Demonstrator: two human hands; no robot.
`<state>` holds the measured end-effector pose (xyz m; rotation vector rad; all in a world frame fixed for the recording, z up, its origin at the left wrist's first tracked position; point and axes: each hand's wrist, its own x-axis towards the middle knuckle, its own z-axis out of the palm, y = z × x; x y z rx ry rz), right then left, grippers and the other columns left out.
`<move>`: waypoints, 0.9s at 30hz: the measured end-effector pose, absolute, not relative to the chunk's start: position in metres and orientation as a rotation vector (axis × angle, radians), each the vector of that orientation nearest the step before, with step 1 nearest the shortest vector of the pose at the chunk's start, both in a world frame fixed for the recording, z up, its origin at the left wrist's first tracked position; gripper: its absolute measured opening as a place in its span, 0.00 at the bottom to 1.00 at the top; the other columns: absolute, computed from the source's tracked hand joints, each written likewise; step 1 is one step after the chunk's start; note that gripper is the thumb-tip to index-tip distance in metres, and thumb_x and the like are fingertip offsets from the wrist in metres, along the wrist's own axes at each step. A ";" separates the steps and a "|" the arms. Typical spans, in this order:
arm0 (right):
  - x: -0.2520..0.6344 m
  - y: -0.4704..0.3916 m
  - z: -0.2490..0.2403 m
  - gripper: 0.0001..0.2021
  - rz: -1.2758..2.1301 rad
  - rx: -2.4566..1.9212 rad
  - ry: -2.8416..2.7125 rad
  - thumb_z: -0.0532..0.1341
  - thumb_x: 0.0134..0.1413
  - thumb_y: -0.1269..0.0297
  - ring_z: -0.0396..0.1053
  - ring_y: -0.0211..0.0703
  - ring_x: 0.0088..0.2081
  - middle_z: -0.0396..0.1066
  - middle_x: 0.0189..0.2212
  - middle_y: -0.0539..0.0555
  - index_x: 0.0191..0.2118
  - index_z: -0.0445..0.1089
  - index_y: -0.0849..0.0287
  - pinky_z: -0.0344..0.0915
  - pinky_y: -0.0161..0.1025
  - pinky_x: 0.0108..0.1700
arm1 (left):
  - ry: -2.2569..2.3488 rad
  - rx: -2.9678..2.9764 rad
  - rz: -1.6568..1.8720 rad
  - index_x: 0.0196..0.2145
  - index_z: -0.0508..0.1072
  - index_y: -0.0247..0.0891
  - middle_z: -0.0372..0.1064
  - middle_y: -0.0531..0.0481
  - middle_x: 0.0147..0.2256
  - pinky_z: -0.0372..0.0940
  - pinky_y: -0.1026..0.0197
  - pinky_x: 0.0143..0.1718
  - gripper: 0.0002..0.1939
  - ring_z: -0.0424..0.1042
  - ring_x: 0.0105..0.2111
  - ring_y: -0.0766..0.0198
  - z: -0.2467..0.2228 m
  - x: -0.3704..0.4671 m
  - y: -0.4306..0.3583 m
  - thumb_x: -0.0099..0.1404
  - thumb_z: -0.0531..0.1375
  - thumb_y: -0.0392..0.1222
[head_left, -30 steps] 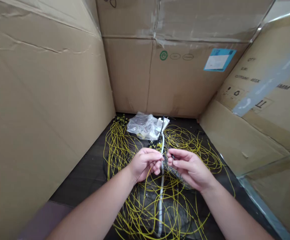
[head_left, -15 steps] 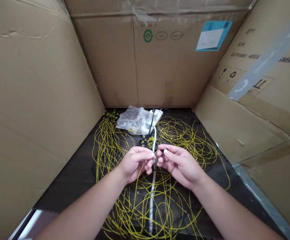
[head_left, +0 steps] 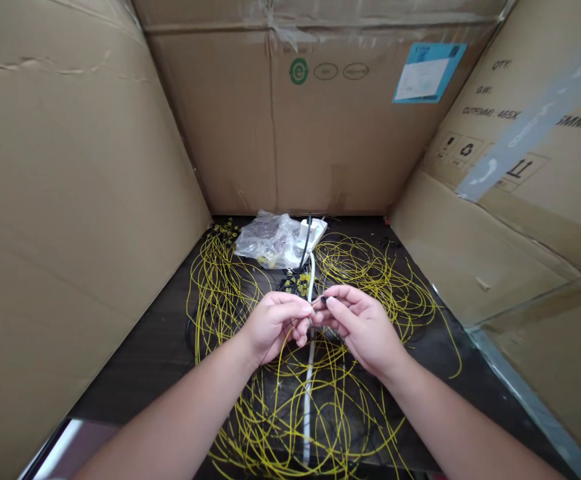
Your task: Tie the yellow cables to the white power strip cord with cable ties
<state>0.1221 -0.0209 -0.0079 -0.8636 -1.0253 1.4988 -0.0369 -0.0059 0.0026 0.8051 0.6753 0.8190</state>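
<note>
My left hand [head_left: 281, 321] is closed, thumb and forefinger pinching a thin wire [head_left: 316, 301]. My right hand [head_left: 363, 327] is closed on a small black part [head_left: 325, 299] between thumb and forefinger; its exact kind is too small to make out. The wire seems to run between the two pinches, and the fingertips nearly meet. Below and around both hands lie loose yellow wires [head_left: 270, 427]. A white cable [head_left: 307, 407] passes beneath the hands. Just beyond them sits a cluster of small black and yellow pieces [head_left: 297, 283].
Cardboard boxes wall in the dark table [head_left: 140, 363] at left, back [head_left: 235, 120] and right. A clear plastic bag [head_left: 267, 240] and a white power strip [head_left: 315, 232] with a black plug cord lie at the back. More coiled yellow wire [head_left: 370, 267] lies at right, bundled wire [head_left: 213, 273] at left.
My right hand has shifted slightly left and turned a little, so the black part between its fingertips shows more plainly. My left hand stays nearly in place, still pinching.
</note>
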 end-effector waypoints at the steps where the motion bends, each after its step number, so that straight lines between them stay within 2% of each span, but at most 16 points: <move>1: 0.122 -0.021 -0.009 0.10 1.448 -0.896 -1.054 0.62 0.50 0.62 0.74 0.40 0.29 0.74 0.30 0.54 0.37 0.68 0.60 0.72 0.43 0.38 | 0.676 0.804 0.818 0.23 0.73 0.28 0.62 0.52 0.13 0.58 0.66 0.16 0.06 0.58 0.12 0.72 0.003 -0.037 -0.006 0.52 0.60 0.35; 5: 0.124 -0.022 -0.011 0.09 1.182 -1.017 -1.251 0.61 0.51 0.62 0.74 0.42 0.30 0.75 0.28 0.53 0.39 0.72 0.58 0.72 0.44 0.39 | 0.687 0.794 0.813 0.22 0.73 0.29 0.63 0.52 0.12 0.58 0.66 0.16 0.05 0.59 0.12 0.72 0.003 -0.037 -0.006 0.52 0.60 0.34; 9: 0.124 -0.025 -0.010 0.07 0.827 -1.041 -1.466 0.59 0.54 0.66 0.74 0.41 0.31 0.74 0.35 0.54 0.39 0.73 0.55 0.72 0.43 0.38 | 0.667 0.793 0.826 0.23 0.72 0.29 0.63 0.52 0.12 0.58 0.65 0.16 0.05 0.59 0.12 0.72 0.002 -0.037 -0.005 0.53 0.59 0.34; 12: 0.125 -0.026 -0.009 0.09 0.663 -1.032 -1.573 0.58 0.55 0.69 0.73 0.40 0.31 0.73 0.37 0.53 0.40 0.72 0.54 0.71 0.43 0.40 | 0.667 0.793 0.830 0.23 0.72 0.29 0.63 0.52 0.13 0.59 0.65 0.17 0.05 0.58 0.12 0.72 0.002 -0.037 -0.005 0.52 0.59 0.34; 27: 0.128 -0.028 -0.006 0.13 0.547 -0.934 -1.711 0.55 0.55 0.74 0.70 0.38 0.31 0.69 0.38 0.54 0.42 0.71 0.54 0.70 0.40 0.35 | 0.730 0.804 0.802 0.22 0.72 0.29 0.62 0.52 0.13 0.57 0.66 0.16 0.05 0.59 0.12 0.72 0.000 -0.037 -0.003 0.51 0.59 0.34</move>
